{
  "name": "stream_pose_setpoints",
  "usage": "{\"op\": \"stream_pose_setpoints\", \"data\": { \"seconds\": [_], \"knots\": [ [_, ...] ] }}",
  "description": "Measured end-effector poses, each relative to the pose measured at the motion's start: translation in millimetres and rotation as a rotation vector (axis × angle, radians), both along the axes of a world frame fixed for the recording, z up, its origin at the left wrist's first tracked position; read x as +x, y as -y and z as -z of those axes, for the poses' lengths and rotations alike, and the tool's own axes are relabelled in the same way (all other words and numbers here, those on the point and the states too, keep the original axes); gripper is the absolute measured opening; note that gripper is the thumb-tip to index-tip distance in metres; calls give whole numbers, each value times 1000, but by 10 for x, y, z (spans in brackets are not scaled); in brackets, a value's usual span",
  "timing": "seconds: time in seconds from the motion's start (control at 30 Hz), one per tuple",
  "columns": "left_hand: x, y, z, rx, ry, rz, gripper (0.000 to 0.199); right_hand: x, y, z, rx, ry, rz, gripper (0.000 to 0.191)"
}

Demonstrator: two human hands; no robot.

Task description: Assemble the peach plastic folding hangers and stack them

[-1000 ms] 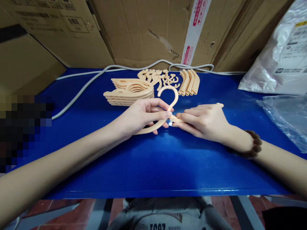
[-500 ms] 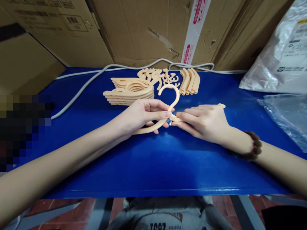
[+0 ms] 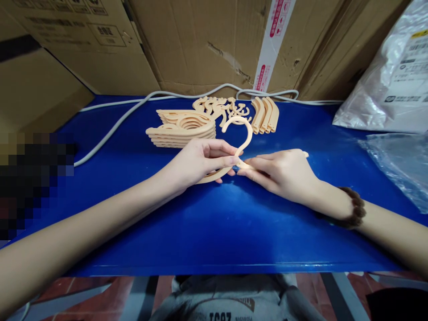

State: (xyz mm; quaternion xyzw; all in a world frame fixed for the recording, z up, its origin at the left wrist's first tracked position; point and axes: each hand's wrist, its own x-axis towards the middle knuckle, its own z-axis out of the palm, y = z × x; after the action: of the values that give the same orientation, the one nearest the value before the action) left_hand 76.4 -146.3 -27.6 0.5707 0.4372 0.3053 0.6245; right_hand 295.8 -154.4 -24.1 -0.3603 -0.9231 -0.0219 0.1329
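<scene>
Between my two hands, above the blue table, is a beige plastic clothes hanger (image 3: 246, 138) with its hook pointing up. My left hand (image 3: 200, 160) pinches it just under the hook, thumb on the near side; a curved arm of the hanger runs beneath that hand. Gripping the piece on the other side is my right hand (image 3: 284, 171), back of the hand up, fingertips near the joint. A pale tip (image 3: 306, 154) pokes out beyond its knuckles. Most of the right piece is hidden by the fingers.
Behind my left hand lies a stack of beige hanger parts (image 3: 182, 129). Farther back are loose small hooks (image 3: 237, 109) and several curved arms (image 3: 265, 116). A white cable (image 3: 113, 133) runs along the cardboard boxes (image 3: 200, 44). Plastic bags (image 3: 384, 84) lie at the right.
My right hand has tilted and lowered slightly, and the tip beyond its knuckles has dropped with it. The left hand keeps its pinch on the hanger, almost in place.
</scene>
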Motion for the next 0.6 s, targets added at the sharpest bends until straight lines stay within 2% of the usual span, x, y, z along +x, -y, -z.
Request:
{"op": "stream_pose_setpoints", "data": {
  "seconds": [0.2,0.33,0.43,0.6],
  "knots": [
    [19,14,22,9,-15,3,24,-20,17,-22,-46,26,73,50],
    [43,44,-11,116,-79,19,26,-15,8,-15,-21,24,70,50],
    [47,80,-15,333,-192,43,23,-2,-14,-6,27,30,30,48],
    [26,120,39,799,-554,69,23,42,-85,5,139,13,-76,42]
  ]
}}
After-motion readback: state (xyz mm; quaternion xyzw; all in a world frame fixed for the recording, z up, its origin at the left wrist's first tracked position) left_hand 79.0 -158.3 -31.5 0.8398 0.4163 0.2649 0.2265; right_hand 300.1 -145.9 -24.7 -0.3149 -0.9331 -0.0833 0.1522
